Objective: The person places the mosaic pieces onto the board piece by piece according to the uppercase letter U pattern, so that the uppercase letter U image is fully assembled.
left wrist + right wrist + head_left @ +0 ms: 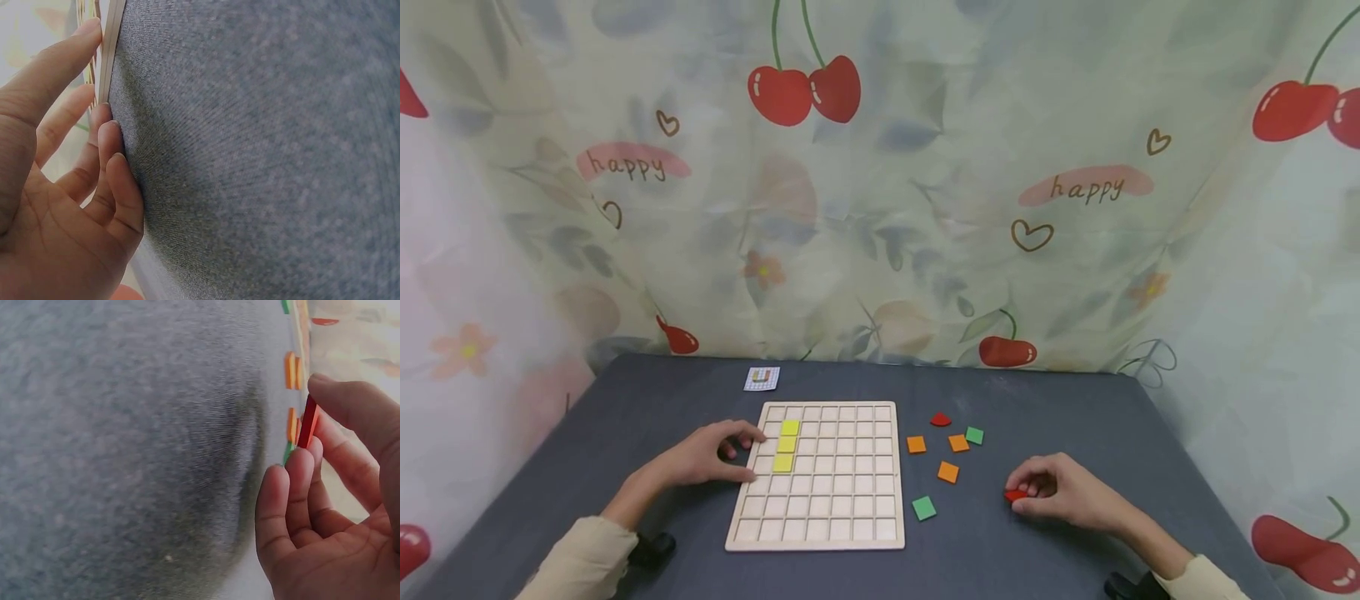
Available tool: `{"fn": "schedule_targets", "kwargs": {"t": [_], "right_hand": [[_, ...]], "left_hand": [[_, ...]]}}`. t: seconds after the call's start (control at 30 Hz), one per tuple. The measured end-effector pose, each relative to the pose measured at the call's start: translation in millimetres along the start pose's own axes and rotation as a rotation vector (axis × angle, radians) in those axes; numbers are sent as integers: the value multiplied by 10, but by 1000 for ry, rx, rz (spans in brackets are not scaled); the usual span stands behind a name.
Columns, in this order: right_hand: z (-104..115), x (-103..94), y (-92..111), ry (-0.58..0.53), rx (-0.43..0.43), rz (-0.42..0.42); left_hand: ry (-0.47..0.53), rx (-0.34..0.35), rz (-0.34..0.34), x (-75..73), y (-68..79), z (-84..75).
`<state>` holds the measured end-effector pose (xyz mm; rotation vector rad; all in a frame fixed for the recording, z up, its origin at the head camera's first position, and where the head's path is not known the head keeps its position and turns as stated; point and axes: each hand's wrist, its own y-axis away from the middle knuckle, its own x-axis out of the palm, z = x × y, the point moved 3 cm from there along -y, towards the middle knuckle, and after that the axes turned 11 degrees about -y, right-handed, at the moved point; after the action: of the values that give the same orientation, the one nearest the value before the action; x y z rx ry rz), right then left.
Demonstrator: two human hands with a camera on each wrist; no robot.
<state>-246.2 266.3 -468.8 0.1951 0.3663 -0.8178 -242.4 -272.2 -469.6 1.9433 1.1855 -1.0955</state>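
Observation:
A wooden grid board (845,485) lies on the table, with three yellow square tiles (787,444) in a column near its left side. My left hand (711,452) rests against the board's left edge, thumb and fingertips spread along it. In the left wrist view, the thumb (53,65) and fingertips meet the board's side (111,53). To the right of the board, my right hand (1063,493) pinches a red tile (1015,495) between thumb and fingers. The right wrist view shows this red tile (308,422) edge-on, its outline partly hidden by the fingers.
Between board and right hand lie orange tiles (948,472), green tiles (924,507) and another red tile (941,419) with a curved edge. A small printed card (762,378) sits behind the board. A patterned curtain (880,208) hangs along the far edge of the dark table (1045,417).

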Motion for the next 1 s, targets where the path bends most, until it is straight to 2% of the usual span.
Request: {"fn": "schedule_targets", "kwargs": {"t": [0.23, 0.47, 1.0], "right_hand": [[52, 25, -21, -66, -60, 27], [103, 71, -89, -76, -57, 9], [205, 266, -411, -141, -112, 69]], "left_hand": [[5, -8, 5, 8, -3, -11], [-4, 0, 2, 4, -7, 0], [7, -8, 4, -5, 4, -20]]}}
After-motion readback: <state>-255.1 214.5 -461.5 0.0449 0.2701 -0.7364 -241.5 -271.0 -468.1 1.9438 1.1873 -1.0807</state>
